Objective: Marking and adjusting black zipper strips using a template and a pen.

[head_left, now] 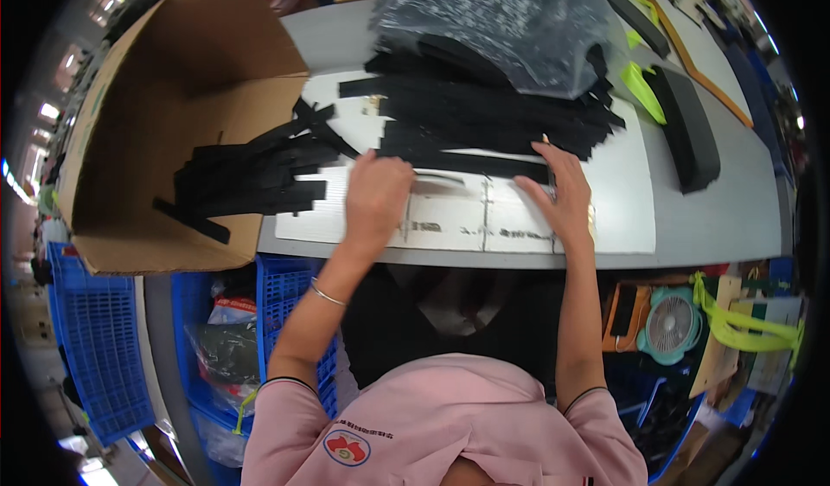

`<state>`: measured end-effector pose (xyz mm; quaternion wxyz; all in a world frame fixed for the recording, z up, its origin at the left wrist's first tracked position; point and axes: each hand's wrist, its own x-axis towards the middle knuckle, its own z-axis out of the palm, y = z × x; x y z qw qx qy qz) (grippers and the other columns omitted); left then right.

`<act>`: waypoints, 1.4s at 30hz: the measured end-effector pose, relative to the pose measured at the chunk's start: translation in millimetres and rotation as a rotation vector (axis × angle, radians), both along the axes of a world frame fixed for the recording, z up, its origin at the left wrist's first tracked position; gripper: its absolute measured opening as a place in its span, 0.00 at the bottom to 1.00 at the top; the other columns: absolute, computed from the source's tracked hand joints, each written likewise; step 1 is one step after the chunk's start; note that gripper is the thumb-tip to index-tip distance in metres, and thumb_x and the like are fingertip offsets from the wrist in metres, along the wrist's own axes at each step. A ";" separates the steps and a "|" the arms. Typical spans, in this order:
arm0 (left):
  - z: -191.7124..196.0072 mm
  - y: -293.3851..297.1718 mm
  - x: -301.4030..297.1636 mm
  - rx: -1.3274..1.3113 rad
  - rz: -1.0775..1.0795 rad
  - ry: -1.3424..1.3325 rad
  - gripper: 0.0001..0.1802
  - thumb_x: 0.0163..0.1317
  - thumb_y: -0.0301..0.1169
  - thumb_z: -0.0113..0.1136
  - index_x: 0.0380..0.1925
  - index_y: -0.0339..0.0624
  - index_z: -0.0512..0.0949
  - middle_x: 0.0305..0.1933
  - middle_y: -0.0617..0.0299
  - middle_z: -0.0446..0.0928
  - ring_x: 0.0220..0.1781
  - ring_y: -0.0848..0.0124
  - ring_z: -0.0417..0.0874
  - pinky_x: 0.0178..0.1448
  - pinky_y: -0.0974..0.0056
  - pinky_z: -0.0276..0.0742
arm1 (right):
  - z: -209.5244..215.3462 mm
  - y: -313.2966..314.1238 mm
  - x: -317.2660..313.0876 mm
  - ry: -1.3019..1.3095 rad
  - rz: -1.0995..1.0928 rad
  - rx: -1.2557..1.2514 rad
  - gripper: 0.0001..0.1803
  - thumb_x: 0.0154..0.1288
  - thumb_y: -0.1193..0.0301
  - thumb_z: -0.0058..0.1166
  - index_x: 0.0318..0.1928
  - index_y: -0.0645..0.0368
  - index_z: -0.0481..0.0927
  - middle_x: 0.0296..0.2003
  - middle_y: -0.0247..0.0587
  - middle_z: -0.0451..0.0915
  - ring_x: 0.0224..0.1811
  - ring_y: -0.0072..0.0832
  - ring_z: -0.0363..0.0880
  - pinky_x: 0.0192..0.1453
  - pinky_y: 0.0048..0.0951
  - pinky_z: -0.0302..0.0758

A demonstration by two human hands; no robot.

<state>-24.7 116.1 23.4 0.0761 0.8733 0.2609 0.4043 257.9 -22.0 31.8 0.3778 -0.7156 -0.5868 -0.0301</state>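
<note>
Nearby: one cardboard box (251, 36), one plastic bag (501, 28) partly covering piled black strips (493, 114), one turquoise fan (673, 320). One front strip (501, 168) on white board (627, 218), between two hands: left hand (378, 201) curled, hold unclear; right hand (564, 194) thumb and forefinger wide.

I face a grey bench (739, 214), a brown strip (692, 60) running near its far right corner. Below its near left corner I see a blue crate (97, 356); below its near right, a green fan (673, 323). White lights (49, 111) glow beyond its left edge.
</note>
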 end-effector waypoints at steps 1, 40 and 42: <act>-10.5 -19.9 10.9 -0.045 -0.050 0.007 0.09 0.59 0.20 0.70 0.38 0.42 0.84 0.44 0.60 0.87 0.50 0.58 0.88 0.66 0.51 0.77 | 0.5 -2.1 -0.8 0.034 0.006 -0.016 0.29 0.60 0.63 0.75 0.60 0.55 0.82 0.56 0.45 0.84 0.56 0.44 0.82 0.60 0.41 0.78; -13.4 -132.2 95.3 -0.328 -0.295 0.381 0.29 0.72 0.36 0.65 0.71 0.42 0.75 0.77 0.54 0.72 0.82 0.51 0.64 0.85 0.38 0.46 | -42.0 -124.5 -20.7 -0.136 -0.135 -0.041 0.25 0.64 0.67 0.71 0.61 0.50 0.81 0.63 0.38 0.82 0.71 0.35 0.78 0.80 0.59 0.57; -16.0 -132.8 94.8 -0.294 -0.254 0.415 0.30 0.71 0.36 0.66 0.72 0.42 0.74 0.78 0.56 0.71 0.84 0.52 0.62 0.85 0.37 0.43 | -43.1 -126.5 -18.2 -0.134 -0.151 -0.036 0.24 0.64 0.68 0.71 0.61 0.51 0.81 0.62 0.37 0.83 0.70 0.35 0.78 0.80 0.59 0.57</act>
